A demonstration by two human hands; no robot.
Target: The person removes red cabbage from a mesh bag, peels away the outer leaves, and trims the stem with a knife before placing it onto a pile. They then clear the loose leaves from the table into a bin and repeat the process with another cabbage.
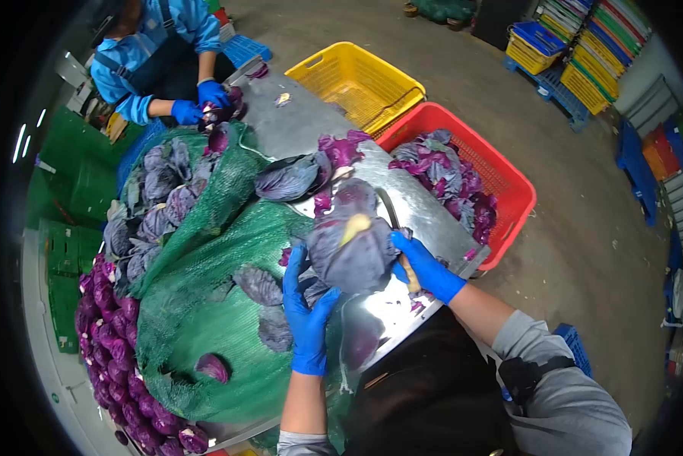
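A large red cabbage (353,251) with dull purple outer leaves and a pale stem is between my gloved hands, over the metal table (280,114). My left hand (308,319), in a blue glove, has its fingers spread at the cabbage's lower left side. My right hand (426,267) is closed round the wooden handle of a knife (410,275), at the cabbage's right side. The knife's curved dark blade rises behind the cabbage. Just beyond lies another cabbage (286,178) with loose purple leaves (341,150) beside it.
Green netting (204,327) covers the table's left, with untrimmed cabbages (159,175) and a heap of trimmed purple ones (117,342) beyond. A red crate (501,171) holds leaves; a yellow crate (341,68) stands behind. A co-worker (151,61) in blue handles a cabbage at upper left.
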